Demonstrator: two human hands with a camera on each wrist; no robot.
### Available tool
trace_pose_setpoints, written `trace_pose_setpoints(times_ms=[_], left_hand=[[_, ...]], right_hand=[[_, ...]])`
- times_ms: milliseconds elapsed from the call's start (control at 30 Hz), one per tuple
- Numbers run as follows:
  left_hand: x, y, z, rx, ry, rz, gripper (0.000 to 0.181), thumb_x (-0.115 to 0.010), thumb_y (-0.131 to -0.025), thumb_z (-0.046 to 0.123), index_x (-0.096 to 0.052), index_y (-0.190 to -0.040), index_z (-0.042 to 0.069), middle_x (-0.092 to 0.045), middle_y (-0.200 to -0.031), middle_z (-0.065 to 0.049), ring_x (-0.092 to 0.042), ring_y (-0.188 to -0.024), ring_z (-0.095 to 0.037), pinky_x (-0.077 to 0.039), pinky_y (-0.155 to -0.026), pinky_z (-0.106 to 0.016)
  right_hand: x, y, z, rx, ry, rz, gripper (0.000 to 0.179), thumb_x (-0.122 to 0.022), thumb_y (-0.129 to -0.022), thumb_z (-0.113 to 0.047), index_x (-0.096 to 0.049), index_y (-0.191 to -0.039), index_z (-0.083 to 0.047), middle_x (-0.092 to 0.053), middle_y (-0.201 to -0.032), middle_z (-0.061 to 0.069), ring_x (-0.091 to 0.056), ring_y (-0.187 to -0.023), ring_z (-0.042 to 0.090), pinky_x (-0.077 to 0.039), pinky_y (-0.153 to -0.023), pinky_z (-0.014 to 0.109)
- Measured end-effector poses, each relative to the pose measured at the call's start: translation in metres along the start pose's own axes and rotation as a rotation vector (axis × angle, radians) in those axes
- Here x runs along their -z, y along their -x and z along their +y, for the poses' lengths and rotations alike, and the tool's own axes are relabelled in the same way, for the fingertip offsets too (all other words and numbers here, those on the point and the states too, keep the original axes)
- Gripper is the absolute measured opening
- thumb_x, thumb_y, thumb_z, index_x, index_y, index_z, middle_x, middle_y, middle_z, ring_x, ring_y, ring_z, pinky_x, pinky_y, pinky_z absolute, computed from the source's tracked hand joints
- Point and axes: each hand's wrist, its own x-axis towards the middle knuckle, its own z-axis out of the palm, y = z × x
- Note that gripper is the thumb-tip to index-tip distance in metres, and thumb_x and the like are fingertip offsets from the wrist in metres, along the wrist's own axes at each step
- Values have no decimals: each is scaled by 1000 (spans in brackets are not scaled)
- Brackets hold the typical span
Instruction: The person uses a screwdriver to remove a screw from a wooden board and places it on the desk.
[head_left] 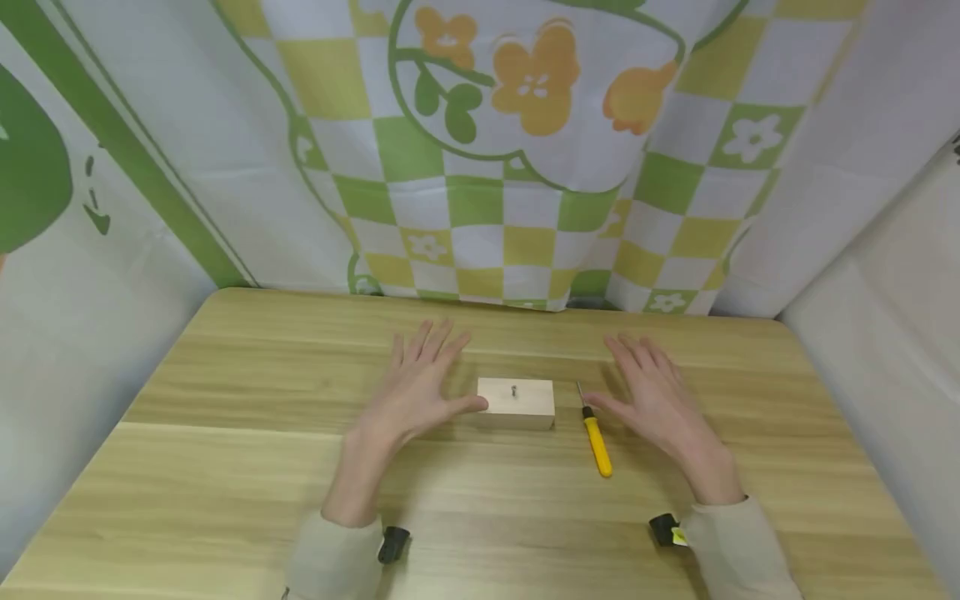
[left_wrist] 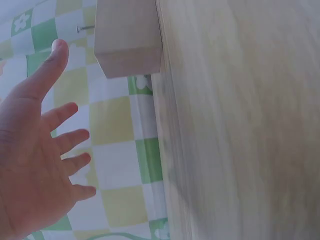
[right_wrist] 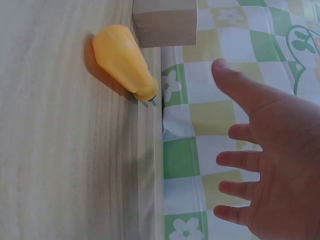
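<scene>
A pale wooden block (head_left: pixel 525 398) lies on the table between the two hands, with a small screw (head_left: pixel 513 391) standing up from its top. My left hand (head_left: pixel 412 392) is spread with straight fingers to the left of the block, its thumb tip overlapping the block's left end in the head view. Right of the block lies a screwdriver (head_left: pixel 597 442) with a yellow handle and a thin dark shaft pointing away from me. Over to its right, my right hand (head_left: pixel 656 396) is also spread and holds nothing, its thumb close to the shaft.
The wood-grain table (head_left: pixel 225 467) reaches back to a hanging curtain (head_left: pixel 480 200) with green and yellow checks and flowers. White cloth (head_left: pixel 892 358) hangs along the sides. Small black devices (head_left: pixel 393 544) sit at both wrists, beside pale sleeves.
</scene>
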Motion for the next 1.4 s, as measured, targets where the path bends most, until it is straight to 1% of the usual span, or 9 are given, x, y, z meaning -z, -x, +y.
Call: trace_pose_setpoints(times_ms=[133, 267, 400, 567, 800, 967, 1100, 1267, 1400], left_hand=[[-3, -2, 4, -23, 43, -22, 91, -63, -84, 67, -32, -156, 20, -16, -167, -8, -9, -154, -34, 0, -123, -58], [-5, -2, 7, -48, 93, -45, 86, -66, -85, 63, -38, -153, 18, -26, -164, -9, -25, -151, -34, -15, -123, -57], [-7, -2, 11, -55, 176, -82, 83, -71, -85, 56, -42, -151, 16, -34, -161, -8, -34, -147, -30, -28, -120, -51], [-10, -2, 15, -46, 228, -112, 82, -77, -82, 49, -44, -150, 17, -42, -156, -4, -39, -145, -25, -30, -120, -47], [-15, -5, 19, -60, 224, -118, 69, -82, -81, 33, -55, -141, 10, -55, -145, -7, -50, -135, -28, -39, -115, -45], [-18, -6, 22, -23, 241, -122, 62, -82, -82, 23, -59, -137, 8, -57, -142, -9, -52, -133, -30, -40, -114, -45], [-19, -7, 24, 9, 289, -117, 61, -84, -79, 18, -61, -135, 8, -59, -138, -8, -55, -128, -30, -44, -110, -45], [-19, -9, 24, 44, 368, -130, 60, -84, -78, 13, -62, -134, 8, -61, -135, -7, -61, -116, -27, -52, -99, -42], [-18, -11, 24, 90, 399, -139, 62, -86, -76, 12, -63, -134, 9, -62, -134, -7, -61, -115, -26, -52, -99, -42]], right_hand=[[1, 1, 0, 23, -8, 2, 86, -62, -92, -56, -30, -156, -8, -35, -156, 23, -29, -142, 49, -25, -114, 67], [1, 4, 1, 28, -34, -3, 84, -64, -92, -53, -31, -155, -8, -38, -154, 22, -35, -137, 47, -29, -113, 64], [0, 6, 4, 31, -51, -9, 83, -65, -92, -52, -33, -155, -9, -42, -151, 20, -39, -132, 42, -35, -110, 63], [-1, 8, 4, 42, -55, -12, 80, -64, -93, -52, -34, -154, -10, -48, -146, 19, -43, -124, 38, -43, -102, 61], [1, 10, 2, 61, -46, -29, 76, -62, -94, -51, -36, -153, -10, -50, -143, 19, -44, -123, 36, -45, -102, 58], [1, 11, 1, 85, -22, -38, 73, -62, -95, -48, -39, -152, -9, -53, -140, 19, -46, -121, 36, -46, -101, 57], [2, 11, 1, 111, -11, -34, 70, -64, -95, -45, -41, -150, -8, -56, -135, 18, -48, -119, 36, -45, -101, 56], [3, 13, 1, 123, -7, -45, 69, -66, -94, -42, -43, -149, -7, -58, -133, 17, -49, -119, 35, -43, -103, 56], [4, 13, 1, 137, -2, -51, 68, -66, -94, -42, -43, -149, -8, -58, -134, 16, -50, -120, 35, -44, -102, 56]])
